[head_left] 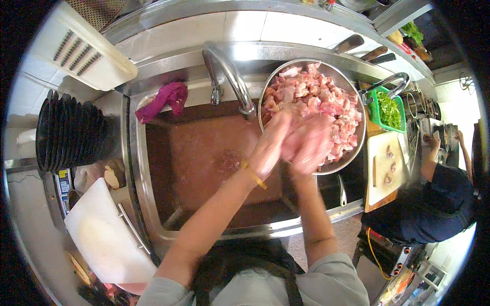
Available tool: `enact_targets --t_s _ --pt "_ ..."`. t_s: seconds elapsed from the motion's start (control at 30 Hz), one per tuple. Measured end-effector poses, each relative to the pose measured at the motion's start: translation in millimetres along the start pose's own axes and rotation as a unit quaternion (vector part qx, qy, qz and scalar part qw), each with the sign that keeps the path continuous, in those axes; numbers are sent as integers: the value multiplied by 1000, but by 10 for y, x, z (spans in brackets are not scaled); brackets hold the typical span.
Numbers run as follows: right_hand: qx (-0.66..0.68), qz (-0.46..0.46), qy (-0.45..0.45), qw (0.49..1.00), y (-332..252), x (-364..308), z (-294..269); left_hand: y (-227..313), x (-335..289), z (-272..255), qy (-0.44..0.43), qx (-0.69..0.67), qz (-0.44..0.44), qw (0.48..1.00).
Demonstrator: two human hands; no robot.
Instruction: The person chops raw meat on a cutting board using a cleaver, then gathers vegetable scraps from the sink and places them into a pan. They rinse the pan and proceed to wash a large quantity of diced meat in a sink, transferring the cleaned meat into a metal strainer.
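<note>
A wide metal bowl (262, 97) heaped with pale pink chunks of raw meat (343, 109) rests over the right part of the sink. Over the bowl's near left side are both of my hands, close together. My left hand (274, 144), with a yellow band at its wrist, is at the near left rim, its fingers blurred over the meat. Beside it, my right hand (308, 144) is smeared by motion above the chunks. Whether either hand grips any meat cannot be made out.
Reddish, cloudy water fills the sink (153, 224) on the left. A faucet (232, 81) arches over it, near a purple cloth (171, 99). To the right are a green basket of leaves (389, 109), a cutting board (385, 163) and a co-worker (429, 204). Stacked black dishes (71, 132) stand left.
</note>
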State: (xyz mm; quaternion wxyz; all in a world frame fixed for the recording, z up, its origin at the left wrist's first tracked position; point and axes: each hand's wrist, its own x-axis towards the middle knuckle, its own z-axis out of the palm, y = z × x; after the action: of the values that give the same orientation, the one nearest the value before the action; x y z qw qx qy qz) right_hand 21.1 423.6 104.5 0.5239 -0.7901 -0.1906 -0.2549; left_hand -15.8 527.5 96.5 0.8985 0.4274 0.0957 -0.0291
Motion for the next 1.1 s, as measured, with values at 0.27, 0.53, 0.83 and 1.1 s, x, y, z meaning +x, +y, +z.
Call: enact_targets --t_s 0.27,0.53,0.83,1.1 --pt "-436 -80 -222 868 647 646 -587 -471 -69 -208 320 308 168 880" --pt "-390 -38 -207 896 882 659 -667 -1204 -567 -891 363 218 -169 890" --pt "-332 -150 -188 912 340 30 -790 -1276 -433 -316 91 135 43 986" --pt "-240 -151 -202 937 275 -638 -890 -1921 -523 -1217 287 361 -25 887"
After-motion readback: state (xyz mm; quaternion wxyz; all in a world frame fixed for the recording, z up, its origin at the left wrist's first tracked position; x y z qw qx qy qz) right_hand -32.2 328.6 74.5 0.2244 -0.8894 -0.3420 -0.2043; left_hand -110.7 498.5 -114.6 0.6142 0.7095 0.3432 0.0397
